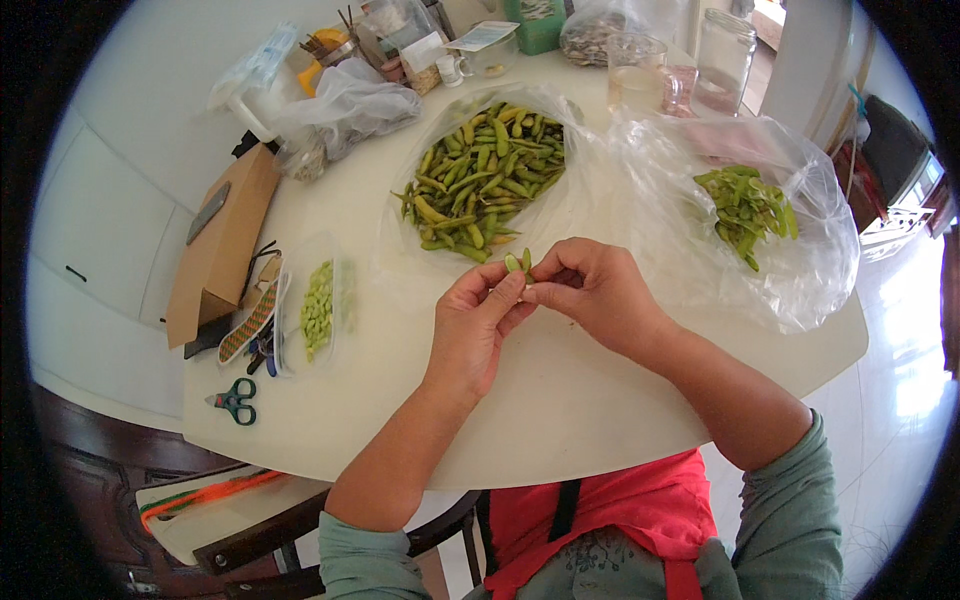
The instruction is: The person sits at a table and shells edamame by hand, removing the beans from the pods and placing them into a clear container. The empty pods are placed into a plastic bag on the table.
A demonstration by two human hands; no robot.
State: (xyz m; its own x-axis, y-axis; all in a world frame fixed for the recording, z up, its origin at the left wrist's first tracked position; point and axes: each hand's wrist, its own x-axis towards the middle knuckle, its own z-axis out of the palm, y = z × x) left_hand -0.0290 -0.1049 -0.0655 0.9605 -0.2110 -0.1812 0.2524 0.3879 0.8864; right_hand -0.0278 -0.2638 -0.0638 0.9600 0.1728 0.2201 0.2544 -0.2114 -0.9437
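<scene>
A green soybean pod (513,262), split apart at its upper end, is pinched between the fingertips of my left hand (476,315). My right hand (600,289) grips the same pod from the other side, its thumb meeting the left fingers. Just beyond both hands, a heap of whole soybean pods (487,176) lies in an open clear plastic bag (574,161). Shelled green beans (318,307) fill part of a clear plastic container (330,251) to the left. Empty pod shells (748,210) rest on another plastic bag (810,277) at the right.
Green-handled scissors (238,401) lie near the table's left edge, below a cardboard box (232,232). Along the back stand a glass mug (636,79), a glass jar (724,64), a green box (535,26) and a crumpled plastic bag (360,101).
</scene>
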